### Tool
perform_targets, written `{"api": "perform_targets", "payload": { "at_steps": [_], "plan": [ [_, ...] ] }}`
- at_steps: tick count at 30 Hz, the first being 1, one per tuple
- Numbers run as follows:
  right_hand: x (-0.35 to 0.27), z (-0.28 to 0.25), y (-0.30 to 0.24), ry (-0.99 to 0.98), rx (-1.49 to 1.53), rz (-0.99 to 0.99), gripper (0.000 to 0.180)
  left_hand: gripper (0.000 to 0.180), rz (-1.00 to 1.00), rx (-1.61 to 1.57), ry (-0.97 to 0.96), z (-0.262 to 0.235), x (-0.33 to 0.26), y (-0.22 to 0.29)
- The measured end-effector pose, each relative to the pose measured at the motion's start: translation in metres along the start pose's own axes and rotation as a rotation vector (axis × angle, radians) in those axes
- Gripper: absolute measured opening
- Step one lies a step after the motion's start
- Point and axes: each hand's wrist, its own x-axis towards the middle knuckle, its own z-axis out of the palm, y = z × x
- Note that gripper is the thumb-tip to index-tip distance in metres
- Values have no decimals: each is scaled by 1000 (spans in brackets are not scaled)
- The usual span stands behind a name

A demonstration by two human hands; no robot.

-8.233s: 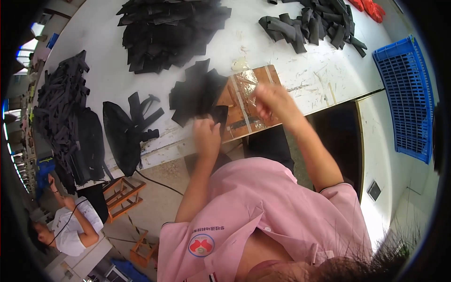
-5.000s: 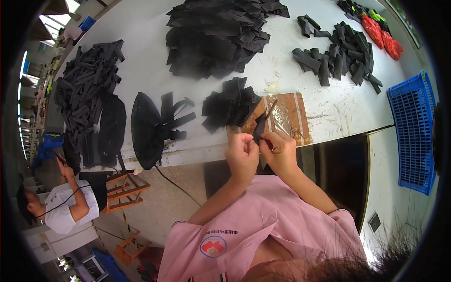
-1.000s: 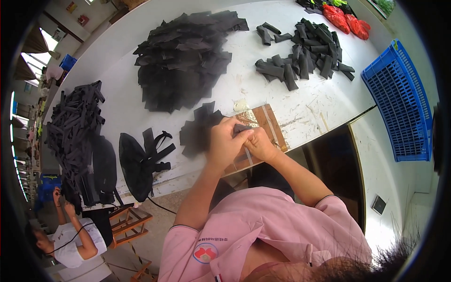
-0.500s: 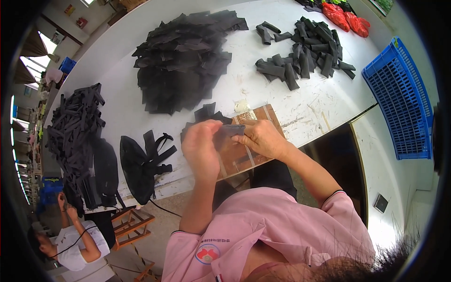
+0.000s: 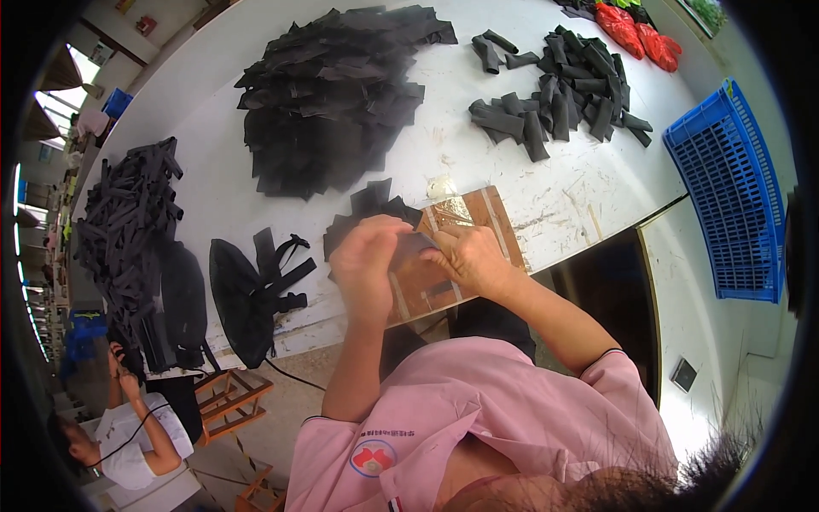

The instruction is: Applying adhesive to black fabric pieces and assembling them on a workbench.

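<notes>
Between my hands, above a brown wooden board [image 5: 502, 224], is a small dark fabric piece [image 5: 415, 244]. My left hand [image 5: 368, 260] is closed on the piece's left side, its fingers bent over it. With thumb and fingers pinched, my right hand [image 5: 474, 258] grips the right end. The fingers partly cover the piece, so its full shape is hidden. Several flat black pieces [image 5: 372, 199] lie just beyond my left hand, partly under it. Clear tape [image 5: 449, 210] shows on the board's far side.
A big heap of flat black pieces [image 5: 328, 111] lies ahead, with rolled black tubes [image 5: 559, 107] at far right. Black strips [image 5: 128, 222] and a black strapped item [image 5: 243, 303] lie left. A blue crate [image 5: 725, 196] stands right. Another person [image 5: 141, 435] works at lower left.
My hands have come slightly closer together, and the fabric piece now slants down to the right with less of it showing. The whole view has shifted a little.
</notes>
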Motion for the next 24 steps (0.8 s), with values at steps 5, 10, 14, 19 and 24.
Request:
{"api": "perform_targets", "payload": {
  "at_steps": [5, 10, 14, 19, 24],
  "plan": [
    [-3, 0, 3, 17, 133, -22, 29, 10, 41, 5, -32, -2, -1, -3],
    [9, -22, -3, -102, 260, 64, 31, 10, 76, 83, -11, -15, 10, -22],
    [50, -71, 18, 65, 1151, 332, 37, 22, -11, 625, 306, -55, 44, -62],
    [16, -47, 53, 346, 911, 656, 46, 29, -282, 1336, 187, -101, 76, -126],
    [-47, -13, 16, -55, 980, 821, 34, 19, -262, 1176, 98, -105, 77, -133]
  ]
}}
